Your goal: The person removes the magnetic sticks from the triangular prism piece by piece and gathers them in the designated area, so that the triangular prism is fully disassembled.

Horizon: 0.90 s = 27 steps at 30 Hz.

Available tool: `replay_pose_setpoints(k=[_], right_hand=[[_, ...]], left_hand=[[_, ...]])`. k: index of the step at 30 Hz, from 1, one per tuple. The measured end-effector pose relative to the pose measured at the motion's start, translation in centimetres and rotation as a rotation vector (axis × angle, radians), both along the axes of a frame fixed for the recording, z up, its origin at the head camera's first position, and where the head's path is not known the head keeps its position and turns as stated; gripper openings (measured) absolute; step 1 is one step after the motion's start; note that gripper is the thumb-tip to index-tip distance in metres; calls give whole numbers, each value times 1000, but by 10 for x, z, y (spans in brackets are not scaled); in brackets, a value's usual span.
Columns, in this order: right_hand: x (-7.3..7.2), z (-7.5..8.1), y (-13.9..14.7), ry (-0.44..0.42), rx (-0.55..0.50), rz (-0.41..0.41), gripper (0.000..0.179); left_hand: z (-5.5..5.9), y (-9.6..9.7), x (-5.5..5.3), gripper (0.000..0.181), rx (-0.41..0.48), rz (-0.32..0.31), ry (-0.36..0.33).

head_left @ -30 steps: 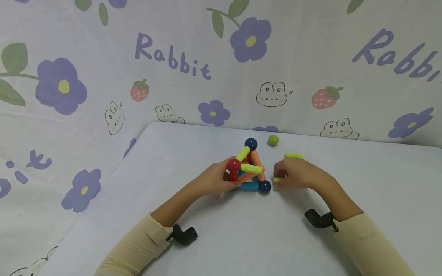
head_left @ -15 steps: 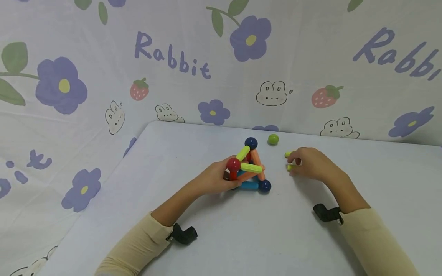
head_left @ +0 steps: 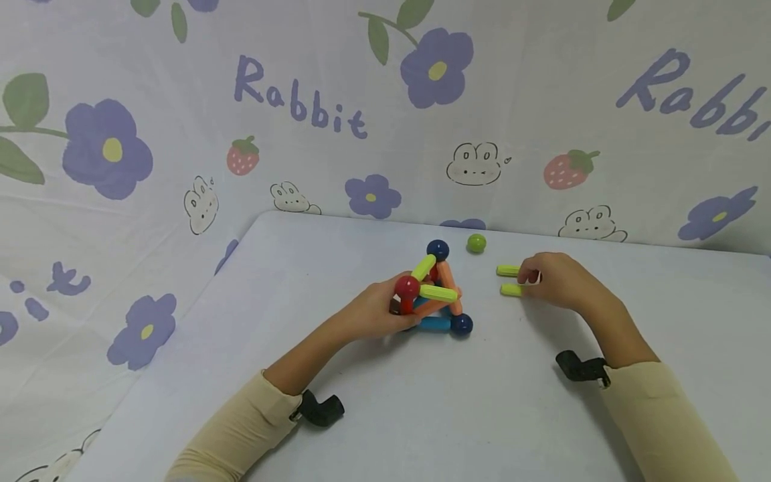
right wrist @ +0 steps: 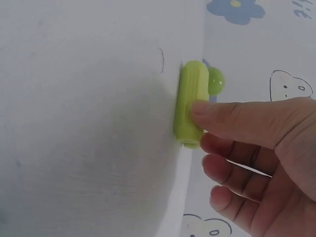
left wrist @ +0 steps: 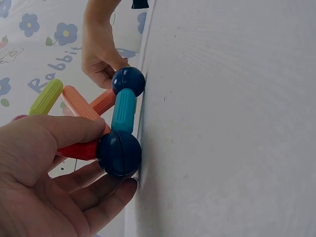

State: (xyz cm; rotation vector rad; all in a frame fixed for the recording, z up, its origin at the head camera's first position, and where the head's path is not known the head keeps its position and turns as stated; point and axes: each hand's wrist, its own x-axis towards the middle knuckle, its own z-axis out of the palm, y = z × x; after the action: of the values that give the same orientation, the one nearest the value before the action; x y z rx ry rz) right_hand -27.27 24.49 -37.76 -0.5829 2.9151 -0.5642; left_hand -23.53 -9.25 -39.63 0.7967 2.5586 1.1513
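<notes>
My left hand (head_left: pixel 376 309) holds a frame of magnetic rods and balls (head_left: pixel 442 304) on the table. Dark blue balls (left wrist: pixel 127 81), a red ball (head_left: pixel 407 288) and orange, blue, red and yellow-green rods make it up. In the left wrist view the thumb lies over the frame beside a navy ball, with fingers beneath. To its right, my right hand (head_left: pixel 557 281) pinches a yellow-green magnetic rod (right wrist: pixel 191 98) low at the table, thumb against its side. A second yellow-green rod (head_left: pixel 507 270) lies just behind it, nearly parallel, partly hidden by the fingers.
A green ball (head_left: pixel 476 243) sits near the back edge of the white table (head_left: pixel 458 415). Behind stands a cloth backdrop (head_left: pixel 301 167) printed with flowers, strawberries and rabbits. Black wrist mounts (head_left: pixel 322 410) stick out from both sleeves.
My right hand has moved right and back from beside the frame, carrying the yellow-green rod to a spot beside the other loose rod. The left hand and frame have stayed put.
</notes>
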Motion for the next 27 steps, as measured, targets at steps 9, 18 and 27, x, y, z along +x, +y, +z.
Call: replay_pose_setpoints(k=[9,18,27], right_hand=[[-1,-5,-3,65,5,-27,8],[0,-8,-4,88,-1,-65,10],[-3,-10,-8,102,12,-103,8]], left_hand=[[-1,0,0,62,1,2,-13],[1,0,1,62,-7,1,-12],[-1,-1,1,60,-3,2,-2]])
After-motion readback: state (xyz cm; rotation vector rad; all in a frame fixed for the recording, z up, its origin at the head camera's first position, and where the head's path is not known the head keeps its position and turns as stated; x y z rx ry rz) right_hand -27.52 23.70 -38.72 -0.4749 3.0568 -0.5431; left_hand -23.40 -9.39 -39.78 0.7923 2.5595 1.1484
